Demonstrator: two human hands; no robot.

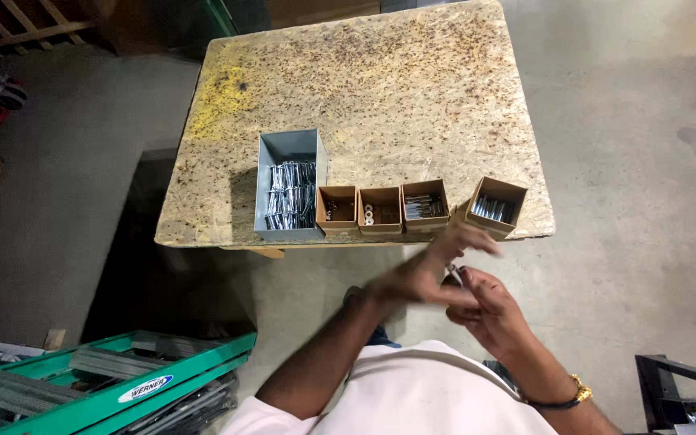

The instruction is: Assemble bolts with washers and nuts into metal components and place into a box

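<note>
While both hands meet just below the desk [445, 105] edge, the right hand [489, 310] pinches a small metal fastener [455, 275]; the blurred left hand [428, 270] closes over it, seemingly assembling.

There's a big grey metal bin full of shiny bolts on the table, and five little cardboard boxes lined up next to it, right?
Almost. The grey bin of shiny bolts is there on the table, but the head view shows four little cardboard boxes beside it, not five: one, two, three, and a fourth set a bit apart at the edge.
</note>
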